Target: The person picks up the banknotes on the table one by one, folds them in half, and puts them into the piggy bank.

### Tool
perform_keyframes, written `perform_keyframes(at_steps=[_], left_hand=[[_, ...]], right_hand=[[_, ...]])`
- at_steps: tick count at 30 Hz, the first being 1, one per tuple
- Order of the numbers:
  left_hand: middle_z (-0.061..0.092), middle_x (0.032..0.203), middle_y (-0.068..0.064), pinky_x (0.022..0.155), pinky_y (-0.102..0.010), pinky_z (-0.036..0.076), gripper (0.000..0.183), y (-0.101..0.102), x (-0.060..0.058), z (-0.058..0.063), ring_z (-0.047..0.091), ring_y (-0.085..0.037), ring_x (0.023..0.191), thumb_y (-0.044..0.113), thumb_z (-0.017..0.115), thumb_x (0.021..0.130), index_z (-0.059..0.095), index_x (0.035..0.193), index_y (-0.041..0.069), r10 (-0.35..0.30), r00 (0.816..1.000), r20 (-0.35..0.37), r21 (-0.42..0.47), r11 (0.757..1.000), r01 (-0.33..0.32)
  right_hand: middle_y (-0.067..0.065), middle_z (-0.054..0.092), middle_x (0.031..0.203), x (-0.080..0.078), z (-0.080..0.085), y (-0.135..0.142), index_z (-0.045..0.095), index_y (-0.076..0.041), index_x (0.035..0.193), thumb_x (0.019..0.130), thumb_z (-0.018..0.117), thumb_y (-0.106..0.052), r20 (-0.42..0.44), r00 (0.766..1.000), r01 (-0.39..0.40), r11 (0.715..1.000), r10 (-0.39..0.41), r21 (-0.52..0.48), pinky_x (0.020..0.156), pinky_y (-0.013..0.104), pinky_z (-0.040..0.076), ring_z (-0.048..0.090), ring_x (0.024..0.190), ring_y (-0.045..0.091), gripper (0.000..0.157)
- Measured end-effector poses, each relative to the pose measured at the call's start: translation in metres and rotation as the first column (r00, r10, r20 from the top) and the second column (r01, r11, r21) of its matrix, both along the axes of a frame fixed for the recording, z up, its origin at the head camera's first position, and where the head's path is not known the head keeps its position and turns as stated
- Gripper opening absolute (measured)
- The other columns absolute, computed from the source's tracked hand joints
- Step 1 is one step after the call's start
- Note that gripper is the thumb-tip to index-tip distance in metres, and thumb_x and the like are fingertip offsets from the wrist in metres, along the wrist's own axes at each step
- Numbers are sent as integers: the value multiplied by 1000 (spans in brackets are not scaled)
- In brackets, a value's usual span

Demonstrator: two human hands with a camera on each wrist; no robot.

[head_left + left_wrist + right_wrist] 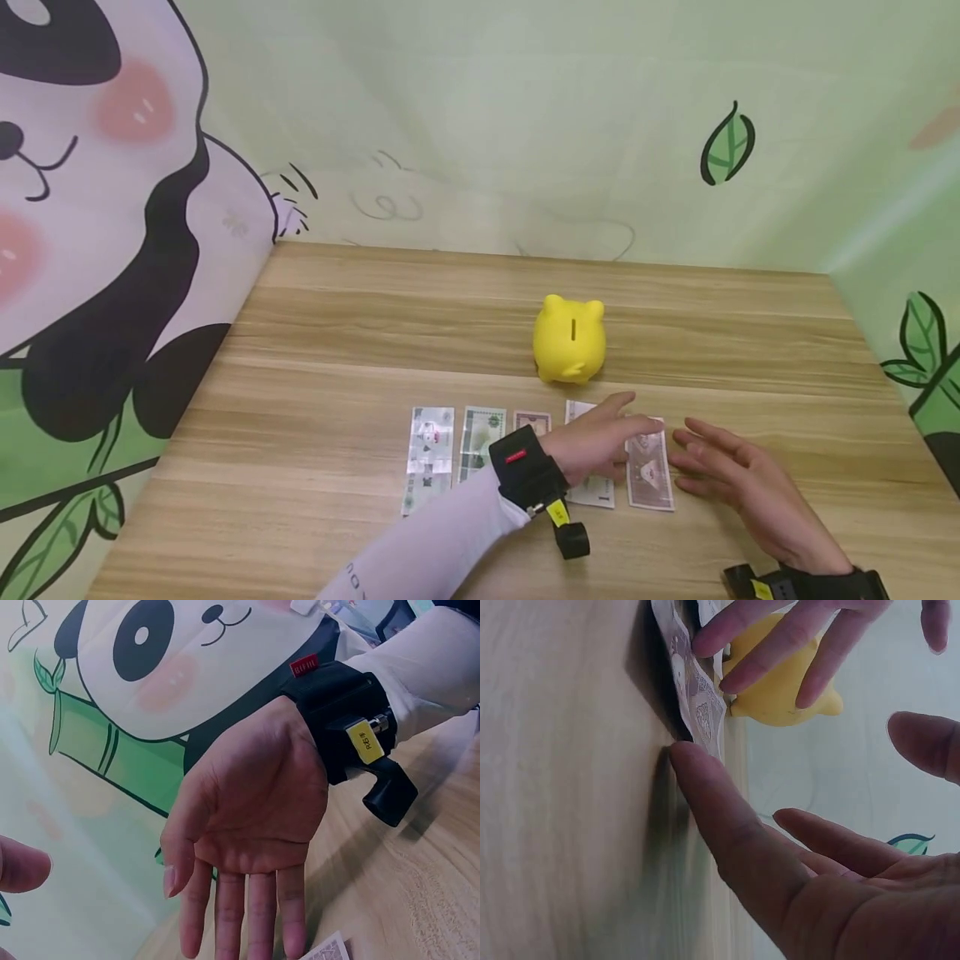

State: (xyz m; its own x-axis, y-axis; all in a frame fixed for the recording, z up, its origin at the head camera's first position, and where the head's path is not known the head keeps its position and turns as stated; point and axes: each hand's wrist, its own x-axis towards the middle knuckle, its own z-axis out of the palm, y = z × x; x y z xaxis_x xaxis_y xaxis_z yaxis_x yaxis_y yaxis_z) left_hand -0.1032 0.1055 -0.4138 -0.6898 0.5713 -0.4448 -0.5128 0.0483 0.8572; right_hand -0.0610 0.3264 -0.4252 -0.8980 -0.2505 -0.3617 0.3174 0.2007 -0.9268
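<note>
Several banknotes lie side by side in a row on the table. My left hand [588,442] reaches over the right part of the row, fingers extended, above a pale banknote [596,493] and the top of the rightmost brownish banknote [650,482]. Just right of that last note is my right hand [750,487], its fingers loosely bent and holding nothing. In the right wrist view, one right fingertip [686,754] is at the end of the slightly raised note [705,712]; whether it touches is unclear. A yellow piggy bank [570,343] stands behind the row, slot upward.
Further left in the row lie a pale blue-green banknote [430,454], a green banknote [483,425] and a small purple-brown banknote [533,420], partly hidden by the left wrist. The wooden table [337,325] meets a printed backdrop [487,150] behind and on both sides.
</note>
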Motion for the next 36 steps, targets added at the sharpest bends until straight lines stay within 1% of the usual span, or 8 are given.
perform_keyframes(at_steps=[3, 10, 17, 20, 26, 29, 32, 36], left_hand=[[41, 145, -21, 98, -61, 42, 78, 1, -1, -2, 42, -48, 121, 34, 61, 92, 18, 153, 13, 23, 1000, 22, 9, 1000, -23], [43, 142, -18, 97, -61, 44, 73, 0, -1, -2, 46, -44, 118, 32, 61, 93, 22, 151, 12, 66, 997, 51, 28, 997, -67], [35, 148, -19, 95, -54, 48, 76, 1, 0, 1, 44, -27, 123, 37, 65, 88, 27, 150, 18, 67, 995, -80, -74, 995, -73], [32, 150, -20, 93, -55, 49, 75, 1, -1, 1, 45, -30, 121, 37, 65, 87, 28, 150, 16, 64, 995, -82, -80, 994, -71], [45, 140, -18, 91, -59, 49, 73, 0, -4, -2, 49, -38, 116, 35, 61, 91, 26, 150, 12, 43, 998, -51, -29, 999, -45], [49, 135, -15, 92, -61, 47, 71, 0, -5, -4, 49, -39, 117, 34, 60, 92, 26, 150, 10, 50, 998, -35, 0, 999, -50], [51, 134, -15, 94, -60, 46, 65, 0, -5, -6, 51, -37, 116, 31, 59, 93, 30, 148, 9, 60, 998, -26, 24, 998, -59], [54, 130, -15, 96, -55, 48, 53, 1, -5, -8, 54, -31, 112, 26, 56, 96, 41, 141, 3, 67, 997, -49, 57, 996, -65]], right_hand=[[34, 26, 148, 0, -1, 0, 16, 7, 149, 103, 47, -29, -4, 1000, 4, 1000, -4, -12, 90, 40, 54, 51, 118, 32, 66], [34, 25, 149, 0, -3, 3, 18, 8, 149, 103, 49, -29, 2, 1000, 30, 999, -30, -33, 90, 40, 53, 51, 119, 29, 67], [30, 26, 149, -1, -5, 6, 18, 8, 149, 102, 50, -28, 9, 999, 49, 997, -48, -60, 91, 40, 53, 50, 120, 24, 67], [29, 27, 149, -1, -5, 6, 18, 8, 149, 102, 50, -29, 16, 998, 53, 997, -52, -64, 91, 41, 53, 50, 120, 25, 67], [31, 28, 149, -2, -6, 4, 19, 7, 149, 103, 49, -29, 20, 998, 54, 998, -53, -45, 90, 41, 53, 52, 118, 28, 66], [27, 33, 148, -2, -7, 4, 18, 8, 149, 103, 48, -28, 12, 998, 54, 997, -54, -46, 90, 40, 53, 53, 117, 26, 65], [21, 37, 146, -2, -7, 5, 18, 8, 149, 103, 49, -27, 6, 998, 57, 996, -57, -66, 90, 38, 53, 52, 118, 24, 65], [13, 46, 142, -1, -8, 5, 19, 9, 148, 103, 49, -26, -13, 998, 58, 994, -59, -97, 91, 37, 52, 51, 119, 26, 65]])
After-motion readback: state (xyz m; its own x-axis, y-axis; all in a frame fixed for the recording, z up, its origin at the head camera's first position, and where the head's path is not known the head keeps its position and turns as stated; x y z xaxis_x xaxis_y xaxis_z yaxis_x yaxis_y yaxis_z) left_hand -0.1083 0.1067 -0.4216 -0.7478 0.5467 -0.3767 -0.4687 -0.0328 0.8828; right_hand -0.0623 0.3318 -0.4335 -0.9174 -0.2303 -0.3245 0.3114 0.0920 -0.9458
